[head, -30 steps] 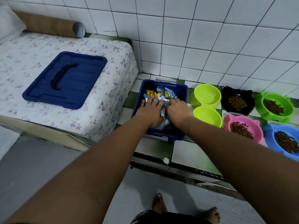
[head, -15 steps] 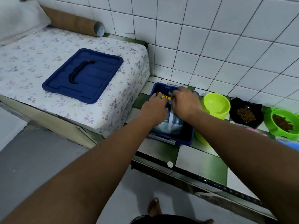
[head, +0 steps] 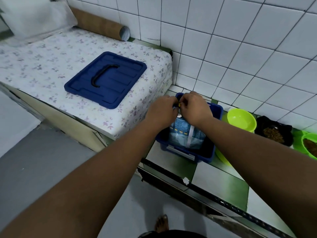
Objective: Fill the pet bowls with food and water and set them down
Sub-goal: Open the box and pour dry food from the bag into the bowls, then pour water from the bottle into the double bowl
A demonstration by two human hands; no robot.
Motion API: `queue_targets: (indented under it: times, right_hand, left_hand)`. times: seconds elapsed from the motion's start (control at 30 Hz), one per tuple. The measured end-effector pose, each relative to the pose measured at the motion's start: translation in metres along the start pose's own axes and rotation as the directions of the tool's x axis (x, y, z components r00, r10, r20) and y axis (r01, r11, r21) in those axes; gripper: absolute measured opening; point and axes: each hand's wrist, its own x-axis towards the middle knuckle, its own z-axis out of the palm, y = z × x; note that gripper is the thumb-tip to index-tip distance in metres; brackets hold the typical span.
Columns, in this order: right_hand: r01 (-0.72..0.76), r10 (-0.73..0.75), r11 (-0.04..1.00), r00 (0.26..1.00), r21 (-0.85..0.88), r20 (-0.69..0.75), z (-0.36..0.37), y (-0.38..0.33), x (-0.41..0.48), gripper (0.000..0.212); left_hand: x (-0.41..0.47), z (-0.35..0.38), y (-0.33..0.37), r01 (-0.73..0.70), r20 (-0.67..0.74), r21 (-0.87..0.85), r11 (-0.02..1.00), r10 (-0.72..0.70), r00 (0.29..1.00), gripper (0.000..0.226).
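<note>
Two arms are filling the shot, and both are running bare from the frame's edge to the wrist: the left forearm (head: 96, 169) and the right forearm (head: 257, 152). The left hand (head: 161, 111) and right hand (head: 195, 109) are showing bare as well. Down at the bottom a bare foot (head: 161, 222) is peeking in, toes showing, and a dark garment (head: 171, 234) is edging along the frame (too little is showing to say what kind).
</note>
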Motion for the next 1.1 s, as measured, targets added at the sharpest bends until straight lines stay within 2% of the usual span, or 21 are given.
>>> queue_targets:
  times: [0.1,0.4,0.8,1.1]
  right_hand:
    - [0.005,-0.005,0.999,1.000,0.048,0.003,0.005,-0.008,0.008,0.015]
    - [-0.014,0.015,0.993,1.000,0.113,-0.005,-0.001,0.002,0.001,0.017]
    - [-0.202,0.238,0.961,0.953,0.191,-0.188,-0.069,0.119,-0.106,0.007]
    - [-0.313,0.370,0.912,0.907,0.265,-0.202,-0.116,0.209,-0.212,0.005]
  left_hand:
    - [-0.001,-0.010,-0.007,0.040,-0.031,-0.028,0.999,-0.041,0.999,0.029]
    - [-0.002,0.000,0.010,0.012,-0.028,-0.045,0.999,-0.014,1.000,0.022]
    - [-0.013,0.067,0.136,-0.122,0.043,-0.145,0.982,0.129,0.991,0.020]
    - [-0.063,0.141,0.234,-0.047,0.128,-0.196,0.980,0.073,0.989,0.018]
